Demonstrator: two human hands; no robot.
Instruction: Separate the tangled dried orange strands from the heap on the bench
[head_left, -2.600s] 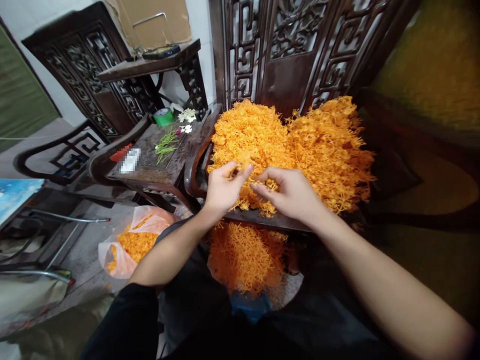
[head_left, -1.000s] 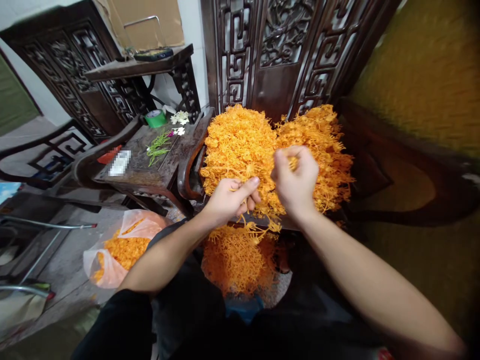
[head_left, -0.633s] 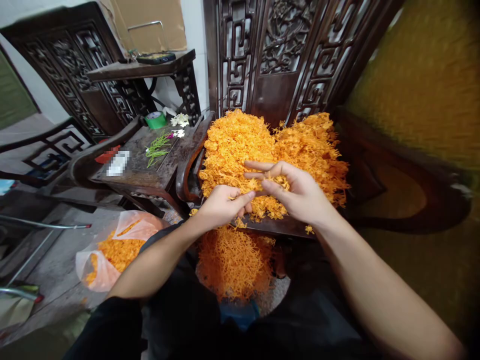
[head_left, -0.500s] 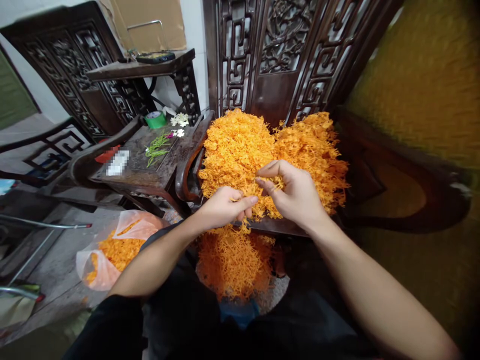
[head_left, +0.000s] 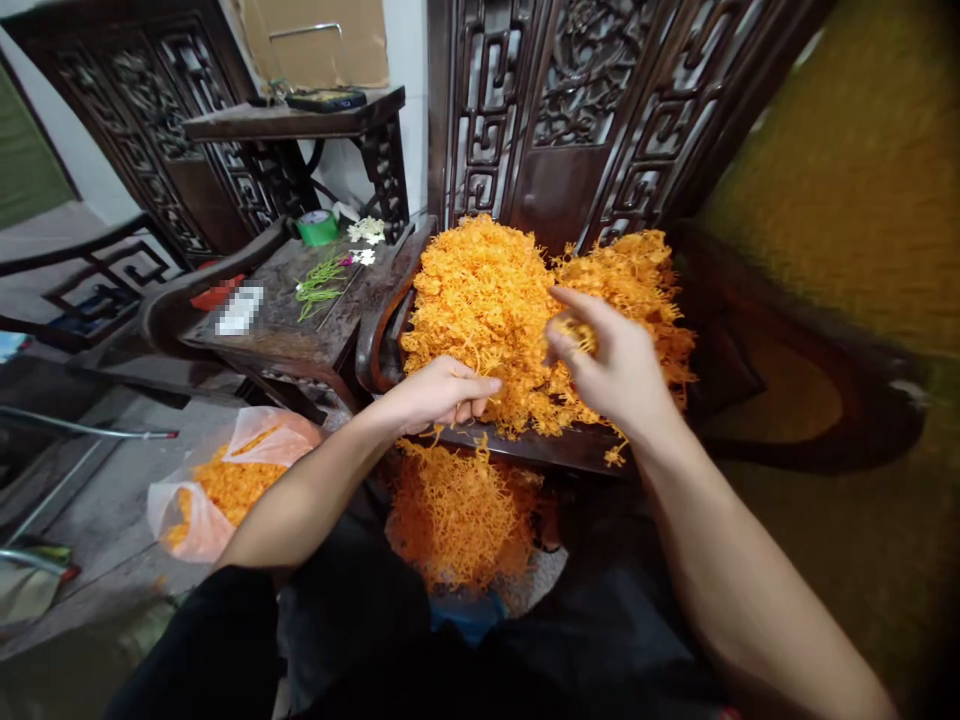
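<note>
Orange, stringy, branching strands lie in a big heap on a dark wooden chair seat. In front of the heap, my left hand is closed in a pinch, with thin orange strands poking out above and below its fingers. Over the heap's right half is my right hand, its index finger stretched out and a small tuft of orange strands tucked between fingers and palm. The two hands are apart. Below the seat edge, between my legs, sits another pile of orange strands above something blue.
On the left floor, a thin pinkish plastic bag holds more orange material. A dark side table carries green tape, green stems and white flowers. A carved chair back rises behind the heap.
My right hand has drawn away from my left, up and to the right. My left hand has shifted slightly left and up. A small orange sprig now hangs at the seat's front edge.
</note>
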